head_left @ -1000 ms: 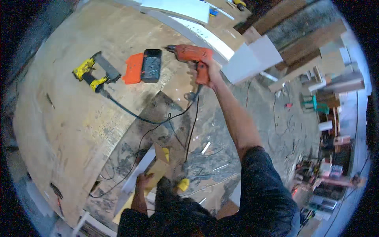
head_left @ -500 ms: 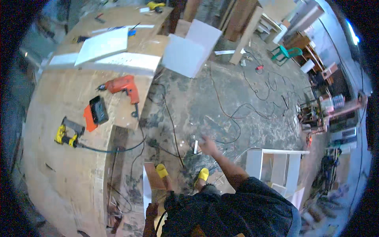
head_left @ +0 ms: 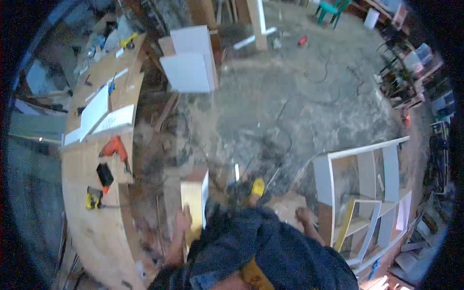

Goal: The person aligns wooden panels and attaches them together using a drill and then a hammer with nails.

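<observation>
A narrow wooden box-like piece (head_left: 192, 199) with a yellowish face and a white side stands upright beside my left leg. My left hand (head_left: 182, 220) is closed on its left edge; the far fingers are partly hidden. Out to the right, my right hand (head_left: 303, 214) hangs curled into a loose fist, slightly blurred, and nothing shows in it. It is nearest to a white-edged cabinet frame (head_left: 331, 181) on the floor, apart from it. A yellow slipper (head_left: 257, 187) shows at my foot.
On the workbench (head_left: 82, 166) at left lie a red drill (head_left: 115, 147), a black box-shaped item (head_left: 104, 174), a yellow-and-black nail gun (head_left: 94, 198) and white panels (head_left: 96, 110). More panels (head_left: 186, 72) stand ahead. Cables (head_left: 285, 113) cross the floor; a green chair (head_left: 333, 10) is far right.
My right hand has drawn back from its forward reach, down and to the right, and its fingers have curled. The wooden piece has shifted with my left hand. My view has turned.
</observation>
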Action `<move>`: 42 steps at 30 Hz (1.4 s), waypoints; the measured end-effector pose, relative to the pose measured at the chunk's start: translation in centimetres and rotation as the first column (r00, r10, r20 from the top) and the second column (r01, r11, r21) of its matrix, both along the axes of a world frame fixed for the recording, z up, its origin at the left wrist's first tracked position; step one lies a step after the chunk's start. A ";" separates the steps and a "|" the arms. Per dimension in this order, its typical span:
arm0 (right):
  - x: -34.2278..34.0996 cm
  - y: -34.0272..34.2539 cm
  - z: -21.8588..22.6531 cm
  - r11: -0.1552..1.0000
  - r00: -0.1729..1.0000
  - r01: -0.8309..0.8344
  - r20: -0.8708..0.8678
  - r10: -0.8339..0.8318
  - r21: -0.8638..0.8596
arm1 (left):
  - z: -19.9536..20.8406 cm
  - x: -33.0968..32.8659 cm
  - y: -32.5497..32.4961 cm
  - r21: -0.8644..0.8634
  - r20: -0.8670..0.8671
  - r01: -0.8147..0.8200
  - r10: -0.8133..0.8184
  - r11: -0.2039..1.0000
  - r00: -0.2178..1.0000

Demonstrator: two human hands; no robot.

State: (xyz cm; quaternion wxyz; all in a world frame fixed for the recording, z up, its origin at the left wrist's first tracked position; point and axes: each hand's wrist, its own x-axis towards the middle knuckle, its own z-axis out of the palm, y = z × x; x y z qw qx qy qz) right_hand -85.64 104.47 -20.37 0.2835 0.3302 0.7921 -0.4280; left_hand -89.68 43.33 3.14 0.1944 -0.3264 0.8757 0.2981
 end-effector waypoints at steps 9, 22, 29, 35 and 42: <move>-10.4 -11.5 -0.9 0.955 0.990 0.014 -0.129 -0.055 -0.296 | 1.6 -16.1 3.0 -0.091 -0.500 0.175 -0.197 0.980 0.843; -17.9 1.1 0.4 0.823 0.861 0.493 0.027 -0.507 -0.280 | 2.5 -53.4 14.0 0.144 -0.799 0.264 -0.045 0.954 0.599; -51.6 -7.9 11.0 0.545 0.713 0.424 -0.104 -0.693 -0.723 | -1.7 -67.4 15.8 0.335 -0.836 0.328 0.119 0.883 0.536; -73.7 -19.3 24.0 -0.037 0.769 0.065 0.074 -0.635 -0.997 | -1.8 -75.6 11.7 0.526 -0.763 0.319 0.272 0.788 0.586; -87.1 -24.7 23.2 0.013 0.771 0.115 0.081 -0.632 -0.993 | -6.2 -82.3 6.3 0.355 -0.871 0.496 0.087 0.792 0.484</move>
